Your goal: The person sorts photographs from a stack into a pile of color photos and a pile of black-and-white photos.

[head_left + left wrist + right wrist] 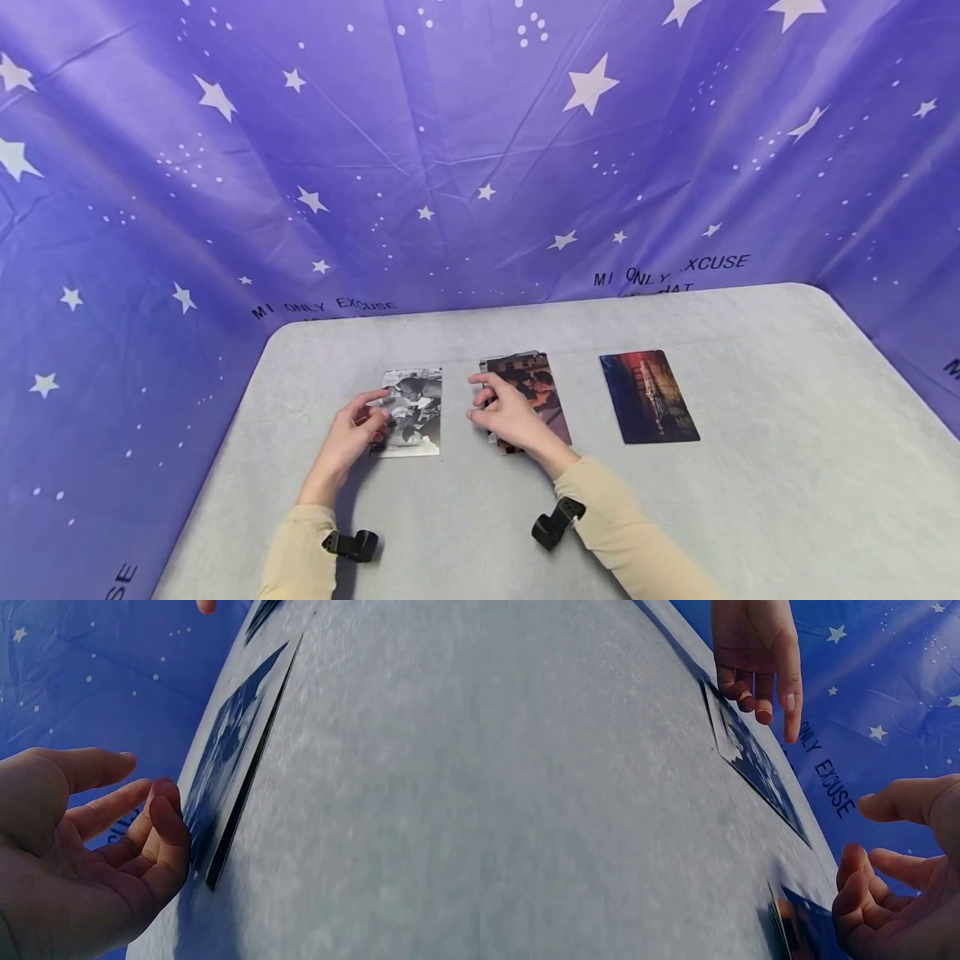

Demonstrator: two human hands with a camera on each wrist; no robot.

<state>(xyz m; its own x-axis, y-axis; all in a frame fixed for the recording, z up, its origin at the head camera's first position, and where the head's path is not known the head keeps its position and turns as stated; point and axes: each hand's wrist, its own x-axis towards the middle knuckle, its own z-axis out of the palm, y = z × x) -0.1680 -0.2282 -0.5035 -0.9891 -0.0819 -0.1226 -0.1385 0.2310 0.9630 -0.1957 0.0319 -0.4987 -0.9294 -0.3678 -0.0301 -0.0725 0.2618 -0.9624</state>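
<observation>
A small stack of photo prints, topped by a black-and-white picture (pixel 422 410), lies on the left part of the table. My left hand (pixel 351 432) is at that stack's left edge, its fingers loosely bent and nothing gripped between them; the left wrist view cannot settle whether the lower fingers touch the prints. Over the middle stack of prints (pixel 553 410), whose top one is dark reddish-brown, my right hand (pixel 513 418) hovers with loosely bent fingers and holds nothing. That hand hides the stack's left part. Farther right lies a dark blue and red print (pixel 651 397) showing a lit building.
The grey table (pixel 780 467) has rounded back corners. Behind and beside it hangs a purple cloth (pixel 480 125) with white stars and black lettering. Each wrist carries a black camera, the left one (pixel 352 546) and the right one (pixel 557 523).
</observation>
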